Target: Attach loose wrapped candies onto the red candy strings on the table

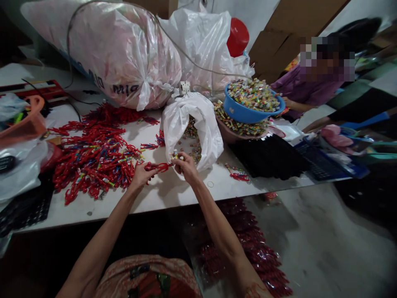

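Note:
My left hand [142, 174] is closed on one end of a red plastic figure-like piece [161, 167], held above the white table. My right hand [187, 166] pinches small white-capped tubes [176, 155] at the other end of that red piece. Just behind the right hand, a white plastic bag [214, 142] lies with its mouth facing me, and many small colourful tubes [194, 151] show inside. Left of my left hand spreads a large heap of red pieces [93, 161], some with colourful tubes among them.
Big stuffed bags [124, 49] stand at the back. A blue basin [245, 114] of colourful tubes rests on another full basin at the right, near a black pile [269, 157]. A person [322, 82] sits at far right. Wrapped red bundles [248, 248] lie below the table.

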The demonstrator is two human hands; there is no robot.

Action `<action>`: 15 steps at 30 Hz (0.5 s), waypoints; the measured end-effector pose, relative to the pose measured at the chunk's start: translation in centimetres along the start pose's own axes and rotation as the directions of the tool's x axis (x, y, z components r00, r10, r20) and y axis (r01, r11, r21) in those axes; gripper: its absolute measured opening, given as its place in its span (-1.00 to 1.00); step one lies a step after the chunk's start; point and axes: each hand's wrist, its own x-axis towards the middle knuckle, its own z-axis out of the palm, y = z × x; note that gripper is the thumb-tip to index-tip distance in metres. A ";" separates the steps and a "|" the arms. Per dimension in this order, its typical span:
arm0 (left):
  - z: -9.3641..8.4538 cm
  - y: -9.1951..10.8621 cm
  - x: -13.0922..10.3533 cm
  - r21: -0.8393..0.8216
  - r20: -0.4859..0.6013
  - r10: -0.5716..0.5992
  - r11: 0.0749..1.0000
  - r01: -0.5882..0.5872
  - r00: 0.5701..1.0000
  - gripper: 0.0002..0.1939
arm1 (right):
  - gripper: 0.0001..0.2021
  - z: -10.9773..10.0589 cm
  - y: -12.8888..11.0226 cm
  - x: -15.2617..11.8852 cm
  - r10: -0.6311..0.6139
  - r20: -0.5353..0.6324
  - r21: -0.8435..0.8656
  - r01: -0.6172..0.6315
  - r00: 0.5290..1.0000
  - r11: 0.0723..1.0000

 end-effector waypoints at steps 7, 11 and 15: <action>-0.8 -1.0 -2.6 -0.105 -0.123 0.073 0.991 -0.086 0.990 -0.58 | -0.76 2.5 2.2 -2.7 0.091 0.256 -0.278 -0.017 0.962 0.961; -0.8 -2.3 -2.8 -0.104 -0.167 0.015 0.994 -0.033 0.986 -0.63 | -0.88 3.2 3.9 -3.3 0.183 0.271 -0.448 -0.044 0.945 0.893; -1.0 -3.3 -2.1 0.022 -0.138 0.071 0.997 -0.069 0.988 -0.60 | -0.95 3.1 4.9 -2.2 0.245 0.151 -0.413 -0.164 0.958 0.896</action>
